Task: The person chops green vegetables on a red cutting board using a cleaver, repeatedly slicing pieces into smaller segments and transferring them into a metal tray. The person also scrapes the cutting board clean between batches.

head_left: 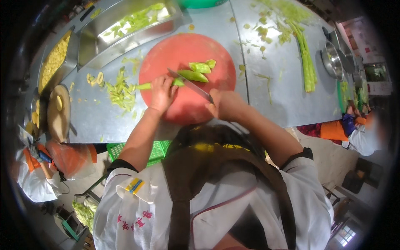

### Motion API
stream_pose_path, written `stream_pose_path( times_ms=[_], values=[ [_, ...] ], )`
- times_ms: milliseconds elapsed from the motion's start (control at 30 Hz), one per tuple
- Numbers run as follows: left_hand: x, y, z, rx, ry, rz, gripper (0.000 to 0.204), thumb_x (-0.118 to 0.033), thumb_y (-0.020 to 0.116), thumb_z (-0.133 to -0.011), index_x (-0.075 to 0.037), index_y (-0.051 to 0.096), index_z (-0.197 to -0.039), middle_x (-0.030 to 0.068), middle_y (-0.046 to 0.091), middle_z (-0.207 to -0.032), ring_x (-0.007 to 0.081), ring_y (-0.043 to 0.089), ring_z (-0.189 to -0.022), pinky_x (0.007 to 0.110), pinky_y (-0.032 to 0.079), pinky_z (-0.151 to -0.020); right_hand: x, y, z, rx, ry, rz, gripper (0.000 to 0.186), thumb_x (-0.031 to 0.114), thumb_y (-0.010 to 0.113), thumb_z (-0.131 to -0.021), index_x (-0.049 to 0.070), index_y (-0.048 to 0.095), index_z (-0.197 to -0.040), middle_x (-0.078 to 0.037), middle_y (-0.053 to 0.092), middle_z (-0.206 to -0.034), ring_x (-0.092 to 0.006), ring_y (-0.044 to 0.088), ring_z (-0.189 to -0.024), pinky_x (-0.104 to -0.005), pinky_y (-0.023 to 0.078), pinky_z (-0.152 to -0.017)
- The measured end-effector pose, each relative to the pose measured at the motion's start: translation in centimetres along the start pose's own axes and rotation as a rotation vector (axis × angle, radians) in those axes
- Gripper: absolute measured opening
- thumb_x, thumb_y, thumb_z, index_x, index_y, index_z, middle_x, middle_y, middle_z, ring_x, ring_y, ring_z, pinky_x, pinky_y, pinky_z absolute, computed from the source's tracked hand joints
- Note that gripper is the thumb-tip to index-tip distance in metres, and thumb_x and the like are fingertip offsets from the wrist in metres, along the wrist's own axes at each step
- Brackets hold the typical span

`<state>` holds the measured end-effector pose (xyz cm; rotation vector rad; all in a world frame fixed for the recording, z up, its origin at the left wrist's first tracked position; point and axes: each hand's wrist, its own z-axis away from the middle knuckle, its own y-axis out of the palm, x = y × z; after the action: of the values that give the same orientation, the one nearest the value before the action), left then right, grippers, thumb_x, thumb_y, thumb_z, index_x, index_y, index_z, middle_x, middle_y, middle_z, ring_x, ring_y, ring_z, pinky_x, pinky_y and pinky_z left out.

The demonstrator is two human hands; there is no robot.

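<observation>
Hands, two, ours, at work over a round red cutting board point(175, 54). Left hand point(161, 92): curled, fingers pressed down on a pale green peeled stalk point(146, 86), pinning it flat so it cannot roll; the stalk's free end sticks out past the board's left rim. Right hand point(225, 104): closed round the handle of a knife point(191, 85), blade slanting up and left toward the left fingers, its tip near the stalk where the cut falls.

Cut pieces point(199, 70): three or so green chunks lying beyond the blade on the board's far half, pushed clear of the cutting line.

Peelings point(121, 92): loose heap on the steel table point(283, 96), just left of the board, kept off the working surface.

Whole stalks point(307, 66): long bundle lying on the table well to the right, with more trimmings near it.

Steel tray point(125, 37): far left, holding green scraps. Second tray point(54, 60): yellowish pieces.

Metal bowl point(332, 60): far right table edge.
</observation>
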<state>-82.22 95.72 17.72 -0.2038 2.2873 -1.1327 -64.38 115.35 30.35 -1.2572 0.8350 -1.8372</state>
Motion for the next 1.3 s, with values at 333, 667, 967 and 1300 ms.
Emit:
stream_pose_path(
  times_ms=[333,667,967,1300],
  values=[
    [-0.1,-0.7,-0.5,0.002,-0.019,-0.013,0.032,-0.010,0.077,-0.073,-0.007,0.065,-0.102,0.0114,0.059,-0.103,0.0343,0.055,-0.100,0.045,0.043,-0.087,-0.4,4.8,-5.3,-0.020,-0.040,0.042,0.029,0.027,0.056,-0.089,-0.001,0.057,-0.096,-0.022,0.069,-0.082,-0.0411,0.068,-0.080,-0.0522,0.052,-0.072],
    [1.7,-2.1,0.7,-0.007,-0.056,-0.105,0.028,-0.014,0.076,-0.076,-0.010,0.065,-0.101,0.0101,0.062,-0.105,0.0333,0.057,-0.100,0.044,0.045,-0.084,1.7,1.4,-2.4,-0.053,-0.142,0.036,0.031,0.029,0.056,-0.089,-0.001,0.057,-0.098,-0.022,0.068,-0.082,-0.0397,0.067,-0.080,-0.0493,0.052,-0.073],
    [2.7,-2.7,1.6,-0.062,-0.112,-0.195,0.033,-0.016,0.079,-0.073,-0.013,0.066,-0.104,0.0081,0.062,-0.105,0.0314,0.056,-0.100,0.044,0.042,-0.088,1.9,5.2,-6.7,0.018,-0.061,0.015,0.032,0.029,0.053,-0.091,-0.001,0.058,-0.101,-0.022,0.069,-0.087,-0.0384,0.068,-0.084,-0.0501,0.052,-0.075],
    [-1.8,-1.3,2.5,0.033,-0.142,-0.104,0.034,-0.015,0.078,-0.075,-0.013,0.067,-0.107,0.0076,0.061,-0.108,0.0303,0.055,-0.107,0.045,0.041,-0.094,-1.1,2.8,-1.4,-0.072,-0.131,0.007,0.032,0.029,0.060,-0.088,-0.001,0.057,-0.097,-0.024,0.068,-0.084,-0.0404,0.068,-0.079,-0.0526,0.051,-0.072]
  ],
)
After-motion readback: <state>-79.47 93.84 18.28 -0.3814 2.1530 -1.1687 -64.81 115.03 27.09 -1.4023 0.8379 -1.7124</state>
